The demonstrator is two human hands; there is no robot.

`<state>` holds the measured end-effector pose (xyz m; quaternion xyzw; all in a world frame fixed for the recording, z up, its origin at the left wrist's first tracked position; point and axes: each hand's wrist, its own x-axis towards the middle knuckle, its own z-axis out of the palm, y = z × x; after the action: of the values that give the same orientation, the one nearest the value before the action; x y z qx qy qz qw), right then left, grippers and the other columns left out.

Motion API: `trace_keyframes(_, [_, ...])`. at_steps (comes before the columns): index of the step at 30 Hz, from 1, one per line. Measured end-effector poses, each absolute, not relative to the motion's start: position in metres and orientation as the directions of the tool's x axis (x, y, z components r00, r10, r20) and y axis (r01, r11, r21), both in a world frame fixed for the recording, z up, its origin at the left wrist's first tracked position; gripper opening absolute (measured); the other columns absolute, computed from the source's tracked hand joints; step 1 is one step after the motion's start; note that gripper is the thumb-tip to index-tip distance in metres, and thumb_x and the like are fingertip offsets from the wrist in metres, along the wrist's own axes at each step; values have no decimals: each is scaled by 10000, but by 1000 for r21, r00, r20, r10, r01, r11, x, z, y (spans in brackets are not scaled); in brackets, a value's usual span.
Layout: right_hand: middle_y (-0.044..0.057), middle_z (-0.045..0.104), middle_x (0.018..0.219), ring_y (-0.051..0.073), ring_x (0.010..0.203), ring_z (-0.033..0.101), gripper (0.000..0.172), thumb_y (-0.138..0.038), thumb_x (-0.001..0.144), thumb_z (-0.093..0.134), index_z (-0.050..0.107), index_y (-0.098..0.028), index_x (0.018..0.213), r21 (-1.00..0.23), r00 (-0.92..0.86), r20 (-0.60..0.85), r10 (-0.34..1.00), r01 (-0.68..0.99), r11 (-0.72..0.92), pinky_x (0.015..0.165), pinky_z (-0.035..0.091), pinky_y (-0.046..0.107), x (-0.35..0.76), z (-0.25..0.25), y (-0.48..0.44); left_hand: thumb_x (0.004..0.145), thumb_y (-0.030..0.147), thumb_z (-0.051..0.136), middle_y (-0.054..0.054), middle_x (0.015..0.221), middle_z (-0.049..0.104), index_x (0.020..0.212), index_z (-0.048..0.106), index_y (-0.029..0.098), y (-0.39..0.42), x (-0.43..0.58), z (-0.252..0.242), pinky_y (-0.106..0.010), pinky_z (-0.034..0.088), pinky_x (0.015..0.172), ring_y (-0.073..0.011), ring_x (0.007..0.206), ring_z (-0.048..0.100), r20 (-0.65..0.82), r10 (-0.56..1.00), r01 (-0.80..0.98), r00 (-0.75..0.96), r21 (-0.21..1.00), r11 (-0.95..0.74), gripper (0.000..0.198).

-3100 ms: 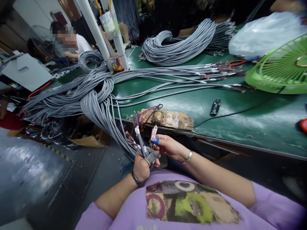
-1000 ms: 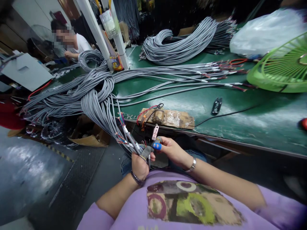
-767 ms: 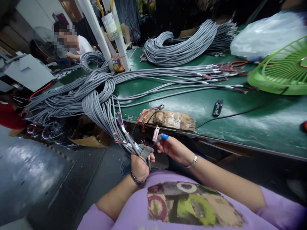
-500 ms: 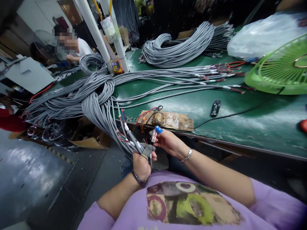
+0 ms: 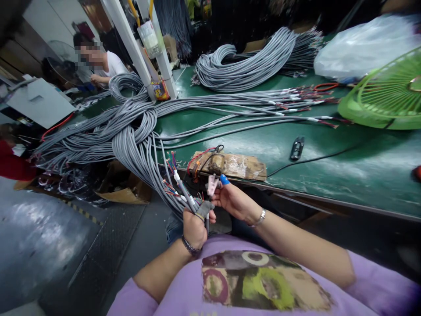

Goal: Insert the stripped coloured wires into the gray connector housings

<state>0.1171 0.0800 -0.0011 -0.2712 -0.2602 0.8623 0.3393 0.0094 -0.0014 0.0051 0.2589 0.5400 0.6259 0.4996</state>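
My left hand (image 5: 194, 227), with a grey cover on its thumb, is closed round the ends of several grey cables (image 5: 136, 149). Their stripped ends (image 5: 173, 163) show thin coloured wires and white wraps. Close beside it, my right hand (image 5: 235, 201) has a blue cover on the thumb and pinches a small pale pink clip-like piece (image 5: 212, 185). Its exact kind is unclear. The piece is just above the wire ends near my left thumb; I cannot tell whether it touches a wire.
On the green bench (image 5: 329, 175) a wooden block (image 5: 245, 166) with a wired device lies at the front edge. Black snips (image 5: 297, 148), a green fan (image 5: 384, 94), a plastic bag (image 5: 362, 50) and a coil of cables (image 5: 246, 66) are farther off. Another person (image 5: 113, 65) sits back left.
The pale pink piece has turned and now looks spread into two arms. My right thumb has shifted slightly right, away from it. My left hand keeps its hold on the cables.
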Motion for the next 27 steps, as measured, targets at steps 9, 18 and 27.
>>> trace_keyframes(9, [-32, 568, 555, 75, 493, 476, 324, -360, 618, 782, 551, -149, 701, -817, -699, -187, 690, -280, -505, 516, 354, 216, 126, -2, 65, 688, 398, 686, -11, 487, 603, 569, 621, 136, -9, 5, -5, -212, 415, 430, -102, 426, 529, -184, 915, -299, -360, 951, 74, 295])
trace_keyframes(18, [-17, 567, 547, 99, 505, 517, 310, -391, 704, 716, 521, -155, 655, -753, -756, -174, 631, -311, -580, 543, 401, 249, 123, -6, 61, 618, 313, 743, -42, 609, 672, 711, 692, 142, -13, -3, 4, -220, 415, 450, -103, 452, 544, -176, 963, -419, -205, 905, 76, 201])
trace_keyframes(27, [23, 611, 700, 93, 569, 535, 327, -474, 807, 571, 618, -152, 778, -595, -648, -357, 673, -397, -698, 560, 473, 231, 120, 0, 82, 581, 264, 752, -40, 654, 698, 716, 694, 160, -15, -8, 8, -198, 373, 451, -107, 501, 578, -158, 957, -497, -243, 868, 17, 180])
